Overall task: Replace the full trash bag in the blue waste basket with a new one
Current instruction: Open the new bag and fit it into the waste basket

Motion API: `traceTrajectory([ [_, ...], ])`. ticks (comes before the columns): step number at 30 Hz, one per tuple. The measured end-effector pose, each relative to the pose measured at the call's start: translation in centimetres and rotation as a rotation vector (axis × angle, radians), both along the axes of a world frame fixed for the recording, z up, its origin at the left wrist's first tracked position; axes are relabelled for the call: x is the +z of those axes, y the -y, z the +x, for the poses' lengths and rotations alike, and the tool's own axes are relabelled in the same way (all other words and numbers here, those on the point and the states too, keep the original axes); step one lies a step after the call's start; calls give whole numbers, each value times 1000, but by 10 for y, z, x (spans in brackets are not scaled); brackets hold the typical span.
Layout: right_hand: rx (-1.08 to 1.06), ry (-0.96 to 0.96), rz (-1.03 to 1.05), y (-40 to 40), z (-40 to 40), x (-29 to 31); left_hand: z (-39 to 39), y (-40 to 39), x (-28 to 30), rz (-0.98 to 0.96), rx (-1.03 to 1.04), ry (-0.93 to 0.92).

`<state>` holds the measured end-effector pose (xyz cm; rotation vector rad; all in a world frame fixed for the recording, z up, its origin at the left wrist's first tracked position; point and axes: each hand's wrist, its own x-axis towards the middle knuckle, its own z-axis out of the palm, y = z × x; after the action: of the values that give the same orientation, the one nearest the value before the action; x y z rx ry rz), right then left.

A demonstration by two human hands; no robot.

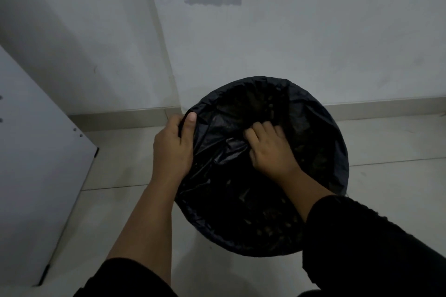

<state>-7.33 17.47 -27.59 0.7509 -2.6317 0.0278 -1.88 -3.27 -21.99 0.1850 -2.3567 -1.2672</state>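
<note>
Both hands, left hand (174, 149) and right hand (270, 149), grip the black trash bag (321, 142).

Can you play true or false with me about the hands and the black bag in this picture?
1. The black bag is folded over the bin's rim. True.
2. The left hand grips the bag's edge at the rim. True.
3. The right hand is resting on the floor. False: it is inside the bag's opening, its fingers curled into the plastic.
4. The bin stands on a table. False: it stands on the tiled floor near the wall.
5. Both sleeves are white. False: they are dark.
</note>
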Motion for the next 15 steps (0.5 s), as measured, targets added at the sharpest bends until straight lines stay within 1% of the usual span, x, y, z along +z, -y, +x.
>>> traceTrajectory([
  [1,43,26,-40,5,1,-1,0,-1,0,2,1,-3],
  [2,90,94,-68,10,3,-3,0,-2,0,3,4,-7],
  [3,116,221,-60,15,5,-8,-1,-3,0,2,10,-12],
  [4,113,367,-7,20,7,-15,-1,-4,0,-1,16,-16],
  [6,60,635,200,27,11,-29,-1,-4,-1,-4,25,-23],
  [7,39,723,305,29,14,-32,-1,-4,-1,0,26,-26],
  [8,31,757,378,30,16,-34,0,-3,-2,4,25,-28],
  [9,38,713,418,29,19,-34,0,-3,-2,6,22,-29],
  [10,66,571,405,27,20,-32,0,-2,-2,5,19,-30],
  [13,126,47,269,18,12,-16,0,0,-3,-1,22,-29],
  [14,106,-48,241,14,7,-9,0,0,-3,-5,25,-32],
  [15,53,-76,244,11,0,-3,0,1,-3,-11,28,-37],
])
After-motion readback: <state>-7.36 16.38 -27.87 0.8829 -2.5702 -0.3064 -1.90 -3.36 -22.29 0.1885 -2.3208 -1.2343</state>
